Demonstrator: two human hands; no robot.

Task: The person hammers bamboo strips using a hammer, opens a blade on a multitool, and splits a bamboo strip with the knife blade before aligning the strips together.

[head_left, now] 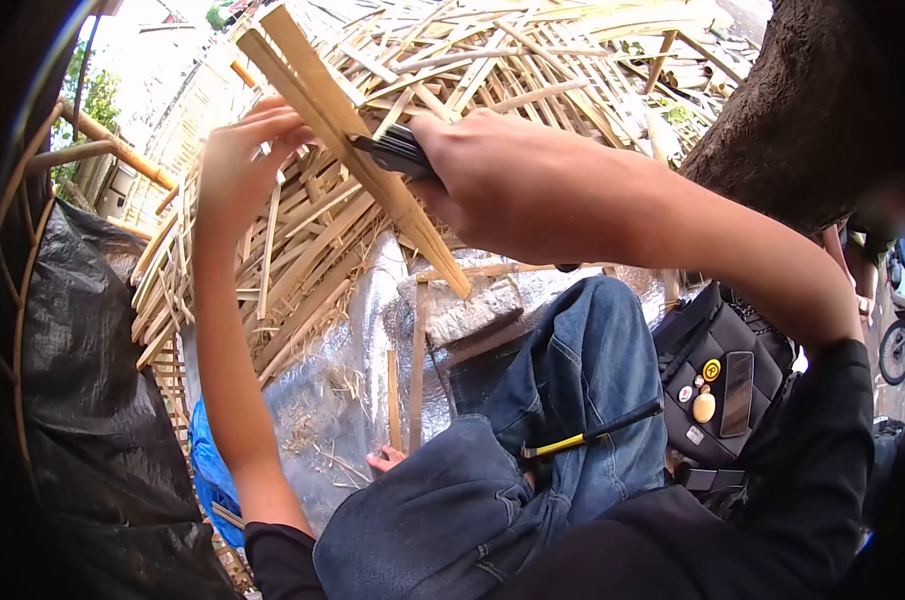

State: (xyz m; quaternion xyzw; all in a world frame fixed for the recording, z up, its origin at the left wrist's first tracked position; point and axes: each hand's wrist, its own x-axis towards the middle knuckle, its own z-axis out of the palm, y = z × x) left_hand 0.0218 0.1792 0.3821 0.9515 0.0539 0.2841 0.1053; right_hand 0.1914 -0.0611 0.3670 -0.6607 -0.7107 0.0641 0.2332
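A long split bamboo strip (398,205) stands slanted in front of me, its upper end parted into two pieces. My right hand (463,165) is closed around a black-handled knife (398,152), whose blade sits against the strip at the split. Part of the knife is hidden by the hand. My left hand (241,165) is raised just left of the strip, slightly blurred. Its fingers are apart and reach toward the strip's edge; whether the fingertips touch it I cannot tell.
A large pile of bamboo strips (313,230) lies ahead. A pale block (473,312) rests on silvery sheeting (323,400). Across my jeans lies a yellow-and-black-handled tool (593,432). On the right are a black bag (673,365), a phone (737,395) and a tree trunk (773,130).
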